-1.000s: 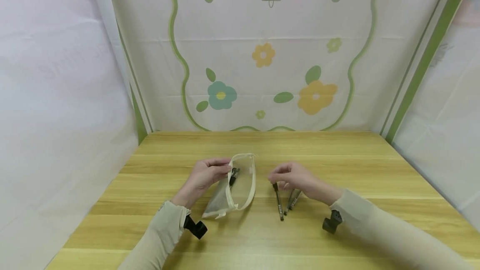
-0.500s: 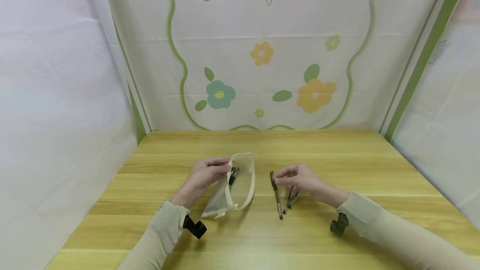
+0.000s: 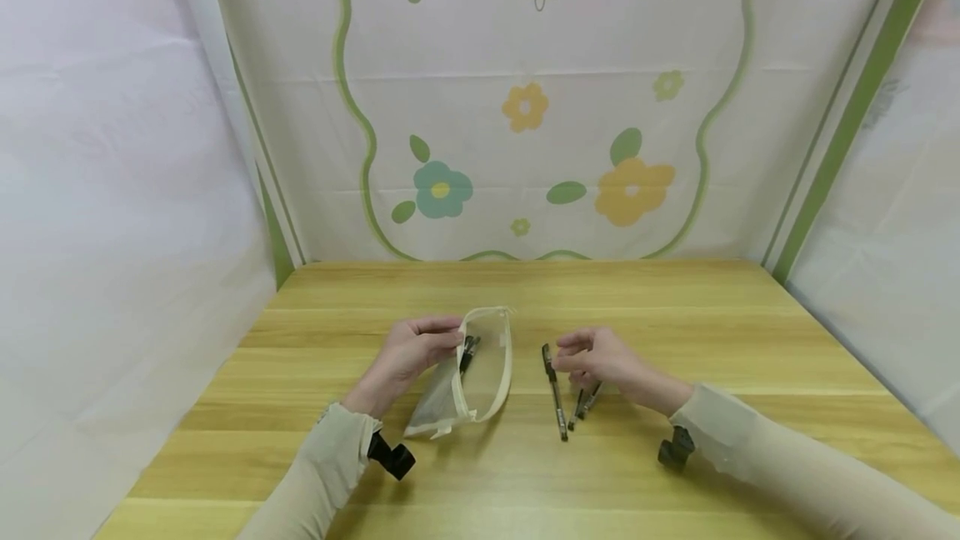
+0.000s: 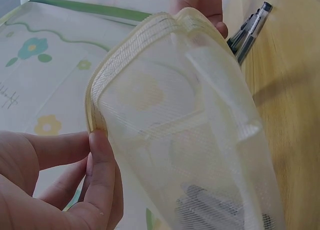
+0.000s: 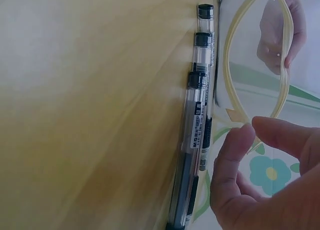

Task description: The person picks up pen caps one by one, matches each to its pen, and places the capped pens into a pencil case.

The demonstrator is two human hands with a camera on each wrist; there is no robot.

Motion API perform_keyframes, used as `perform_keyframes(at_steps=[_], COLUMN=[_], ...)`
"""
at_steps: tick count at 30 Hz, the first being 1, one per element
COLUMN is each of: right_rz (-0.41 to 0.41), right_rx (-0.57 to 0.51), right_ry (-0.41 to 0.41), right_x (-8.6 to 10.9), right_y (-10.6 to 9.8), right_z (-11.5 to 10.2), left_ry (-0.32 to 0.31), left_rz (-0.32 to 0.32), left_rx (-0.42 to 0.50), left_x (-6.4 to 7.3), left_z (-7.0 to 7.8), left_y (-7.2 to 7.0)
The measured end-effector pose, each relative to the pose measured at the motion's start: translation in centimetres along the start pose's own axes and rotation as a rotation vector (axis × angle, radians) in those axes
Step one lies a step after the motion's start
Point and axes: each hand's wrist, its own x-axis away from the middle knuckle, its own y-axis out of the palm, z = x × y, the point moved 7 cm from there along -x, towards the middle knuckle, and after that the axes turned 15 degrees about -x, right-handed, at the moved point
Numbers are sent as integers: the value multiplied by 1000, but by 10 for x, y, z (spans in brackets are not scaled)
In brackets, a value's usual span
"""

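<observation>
A pale cream mesh zip pouch [image 3: 437, 407] stands with its mouth wide, facing right. My left hand [image 3: 408, 357] pinches the mouth's edge between thumb and fingers. Dark pens [image 4: 210, 207] show through the mesh inside the pouch. To the right, three clear-barrelled gel pens with black ends lie on the table; the leftmost gel pen [image 3: 556, 398] points away from me. My right hand [image 3: 603, 359] hovers just right of that pen, partly covering the far ends of the other two pens [image 5: 202, 54]. Its fingers are loosely bent, thumb and forefinger tips close together with nothing between them.
The wood-grain table [image 3: 300, 473] reaches back to a white flowered cloth [image 3: 465, 107]. Cloth walls stand at left and right. Each wrist wears a black camera mount, such as the left mount [image 3: 392, 455].
My right hand has drawn slightly right, off the leftmost pen, leaving its whole length in view. My left hand and the pouch have stayed in place.
</observation>
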Motion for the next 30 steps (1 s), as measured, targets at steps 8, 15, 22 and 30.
perform_keyframes(at_steps=[8,15,22,30], right_rz=[47,54,47,71], right_rx=[25,24,61,119], right_ry=[4,9,8,-5], right_x=[-4,-7,-9,-14], right_y=[4,4,9,17], right_z=[-1,2,3,8], left_ry=[-9,-13,-5,-3], left_rz=[5,3,3,-10], left_rx=[11,5,-9,-15], left_x=[2,2,1,0], left_z=[0,1,2,0], left_y=[1,1,1,1])
